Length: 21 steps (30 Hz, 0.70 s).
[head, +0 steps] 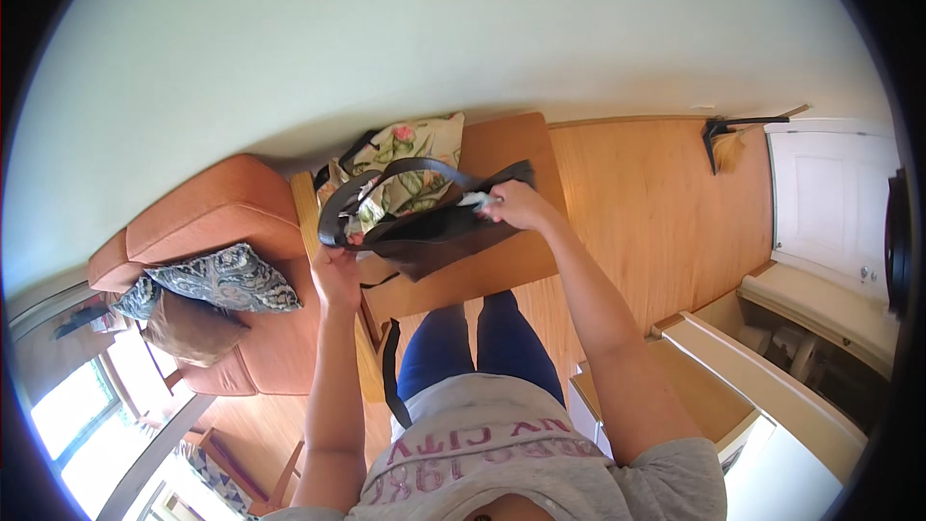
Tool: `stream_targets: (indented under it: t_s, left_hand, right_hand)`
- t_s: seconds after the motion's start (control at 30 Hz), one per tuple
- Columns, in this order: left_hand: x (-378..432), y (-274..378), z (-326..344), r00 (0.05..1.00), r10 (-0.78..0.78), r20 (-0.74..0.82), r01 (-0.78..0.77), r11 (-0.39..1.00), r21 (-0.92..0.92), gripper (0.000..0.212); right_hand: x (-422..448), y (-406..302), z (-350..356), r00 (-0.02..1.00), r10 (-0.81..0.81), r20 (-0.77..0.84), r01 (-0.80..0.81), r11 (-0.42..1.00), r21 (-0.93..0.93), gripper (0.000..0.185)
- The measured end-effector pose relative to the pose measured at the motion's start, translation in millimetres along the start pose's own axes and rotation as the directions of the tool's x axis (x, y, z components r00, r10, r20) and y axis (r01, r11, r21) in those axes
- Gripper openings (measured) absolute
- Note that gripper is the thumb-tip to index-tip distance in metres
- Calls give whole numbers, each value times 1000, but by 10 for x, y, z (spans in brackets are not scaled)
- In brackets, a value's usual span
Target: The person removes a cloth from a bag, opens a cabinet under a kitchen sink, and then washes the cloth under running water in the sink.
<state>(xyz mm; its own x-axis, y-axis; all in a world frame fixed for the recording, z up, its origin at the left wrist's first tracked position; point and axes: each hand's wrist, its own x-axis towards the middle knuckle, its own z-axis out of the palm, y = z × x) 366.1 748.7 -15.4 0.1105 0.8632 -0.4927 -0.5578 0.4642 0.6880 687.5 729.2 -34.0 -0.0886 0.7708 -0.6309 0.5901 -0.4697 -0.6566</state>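
Note:
A dark leather handbag (452, 235) hangs tilted before me, its mouth towards me. My left hand (336, 271) grips its left end, near the base of the wide shoulder strap (427, 165); the strap partly hides my fingertips. At the bag's right end my right hand (517, 204) pinches a crumpled pale cloth or wipe (477, 199) against or just inside the opening; I cannot tell which. Beneath and behind the handbag, a floral-print fabric bag (423, 137) with dark handles rests on the brown wooden table (506, 141). The inside of the handbag is in shadow.
An orange sofa (217, 213) with patterned (224, 278) and brown cushions (192, 325) stands to the left. A broom (725, 150) leans by the wall near a white door (828, 188). At right is a white-edged cabinet (759, 376). A dark strap (391, 369) hangs beside my legs.

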Motion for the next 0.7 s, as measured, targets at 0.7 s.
stream_targets:
  t_s: [0.7]
  left_hand:
    - [-1153, 298, 2136, 723, 35, 690, -517, 690, 506, 26]
  right_hand:
    - [-2239, -1151, -659, 762, -525, -379, 626, 747, 224, 17]
